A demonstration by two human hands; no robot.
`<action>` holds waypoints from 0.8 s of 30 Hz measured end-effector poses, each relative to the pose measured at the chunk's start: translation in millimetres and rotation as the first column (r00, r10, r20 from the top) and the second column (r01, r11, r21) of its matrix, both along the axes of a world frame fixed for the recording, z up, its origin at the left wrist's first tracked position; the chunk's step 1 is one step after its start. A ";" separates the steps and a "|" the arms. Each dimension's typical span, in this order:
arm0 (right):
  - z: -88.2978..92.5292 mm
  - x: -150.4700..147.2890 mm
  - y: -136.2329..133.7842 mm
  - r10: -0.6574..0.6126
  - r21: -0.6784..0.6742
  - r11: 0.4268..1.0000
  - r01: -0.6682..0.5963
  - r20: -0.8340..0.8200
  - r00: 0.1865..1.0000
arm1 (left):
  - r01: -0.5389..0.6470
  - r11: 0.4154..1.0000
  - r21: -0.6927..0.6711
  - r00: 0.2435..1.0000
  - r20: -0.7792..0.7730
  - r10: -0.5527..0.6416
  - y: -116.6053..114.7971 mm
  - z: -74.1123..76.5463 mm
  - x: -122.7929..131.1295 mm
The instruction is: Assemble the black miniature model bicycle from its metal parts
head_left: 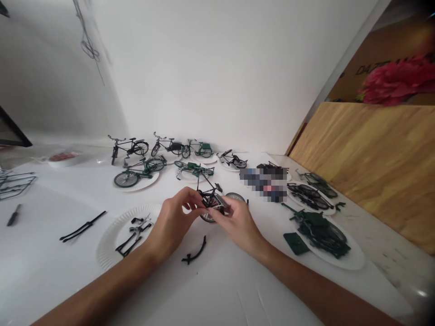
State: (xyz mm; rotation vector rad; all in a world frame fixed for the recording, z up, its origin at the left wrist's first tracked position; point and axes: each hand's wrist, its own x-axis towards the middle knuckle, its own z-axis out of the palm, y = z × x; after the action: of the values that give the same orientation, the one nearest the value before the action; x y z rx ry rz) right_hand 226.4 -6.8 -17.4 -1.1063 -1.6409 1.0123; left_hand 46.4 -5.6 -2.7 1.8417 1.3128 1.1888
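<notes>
Over the middle of the white table, both hands hold a black model bicycle (211, 195) that has a spoked wheel fitted in its frame. My left hand (180, 212) pinches it from the left, thumb and forefinger near the wheel. From the right, my right hand (238, 218) grips the rear part by a grey rack-like piece. A loose spoked wheel (235, 196) lies just behind the right hand. In front of the hands rests a curved black mudguard piece (195, 253). Small black and silver parts (136, 233) lie on a paper plate (105, 242) left of the left forearm.
Several model bicycles (131, 147) stand along the wall. Dark green bicycle parts (322, 233) fill a plate at right, with a green box piece (295, 243) beside it. A black fork-like part (83, 225) and a small screwdriver (14, 215) lie left. A wooden board (367, 158) leans at right.
</notes>
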 end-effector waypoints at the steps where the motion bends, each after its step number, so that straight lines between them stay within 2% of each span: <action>1: -1.0 0.3 1.1 0.018 -0.025 1.000 -0.019 -0.021 1.000 | -0.005 0.998 0.055 1.000 -0.025 0.007 -0.8 -0.5 0.6; 3: -2.8 1.0 3.2 0.037 -0.062 0.997 -0.040 -0.047 0.998 | 0.016 0.992 0.129 0.998 -0.055 -0.009 -1.8 -1.8 1.4; 5: -3.5 1.7 4.4 0.040 -0.075 0.996 -0.044 -0.044 0.998 | 0.040 0.990 0.133 0.997 -0.063 -0.032 -2.0 -2.6 1.4; 8: -1.8 2.5 3.7 0.029 -0.034 0.999 -0.029 0.006 1.000 | 0.053 0.998 0.025 0.999 -0.001 -0.053 -0.9 -2.0 0.7; 12: 3.0 2.1 -0.2 -0.037 0.054 0.998 0.032 0.096 0.995 | 0.150 0.974 -0.170 0.972 0.207 -0.114 3.1 -0.1 -1.5; 16: 6.5 -0.1 -3.9 -0.074 0.108 0.992 0.059 0.137 0.988 | 0.232 0.943 -0.238 0.922 0.364 -0.135 6.5 0.3 -2.9; 18: 7.0 -0.4 -4.7 -0.088 0.122 0.990 0.071 0.143 0.986 | 0.216 0.953 -0.213 0.920 0.371 -0.125 5.3 1.1 -2.6; 21: 6.5 1.1 -3.9 -0.120 0.127 0.987 0.103 0.137 0.983 | 0.120 0.988 -0.095 0.958 0.274 -0.090 1.0 3.3 -0.8; 24: 6.7 2.8 -2.1 -0.178 0.135 0.978 0.157 0.164 0.970 | 0.075 0.997 -0.004 0.975 0.210 -0.072 -0.9 4.2 1.8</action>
State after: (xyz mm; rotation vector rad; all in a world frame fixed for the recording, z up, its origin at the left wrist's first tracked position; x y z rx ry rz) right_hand 229.2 -8.9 -10.7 -1.2579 -1.6908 0.7133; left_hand 48.2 -6.5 1.5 1.6894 1.1227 1.2938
